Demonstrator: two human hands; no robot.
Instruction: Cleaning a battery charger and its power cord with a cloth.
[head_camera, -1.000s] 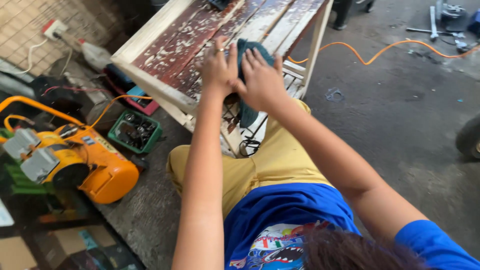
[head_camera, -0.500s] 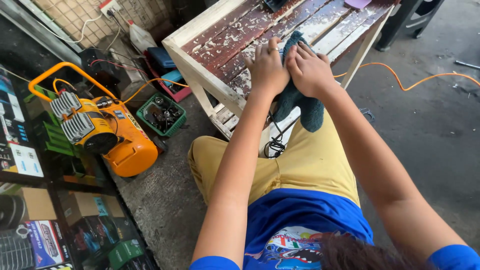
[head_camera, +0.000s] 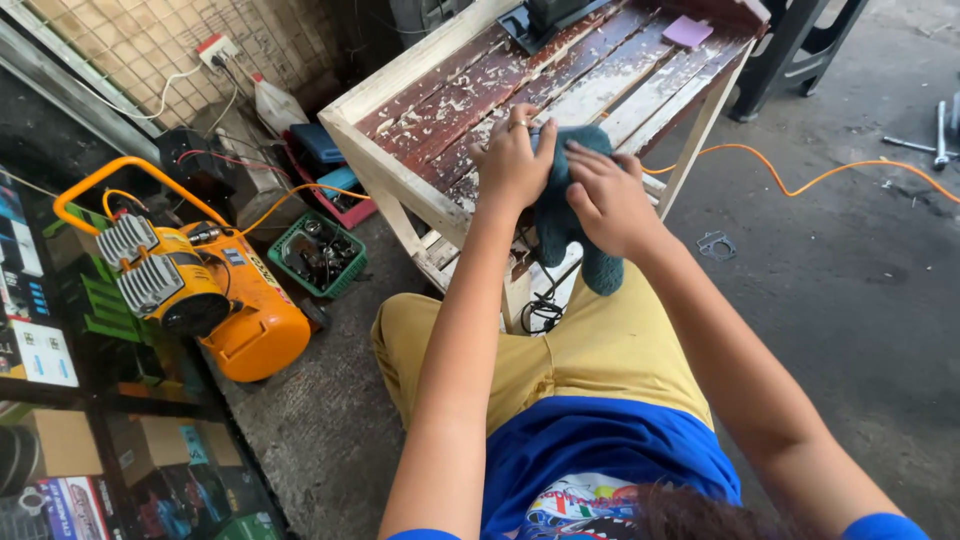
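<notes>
Head view puts a dark teal knitted cloth (head_camera: 563, 215) at the near edge of the worn red-painted slatted wooden bench (head_camera: 470, 95), its loose end hanging off toward my yellow trousers (head_camera: 590, 350). My left hand (head_camera: 513, 165) curls shut around the cloth's top, a ring showing on one finger; my right hand (head_camera: 610, 200) lies across it, fingers bent and pressing it. Compared with half a second ago, both hands sit nearly the same on the cloth, while the camera has swung so the bench shows further. Left of the bench, a small green plastic crate (head_camera: 320, 255) holds dark metal parts, beside an orange air compressor (head_camera: 215, 295).
</notes>
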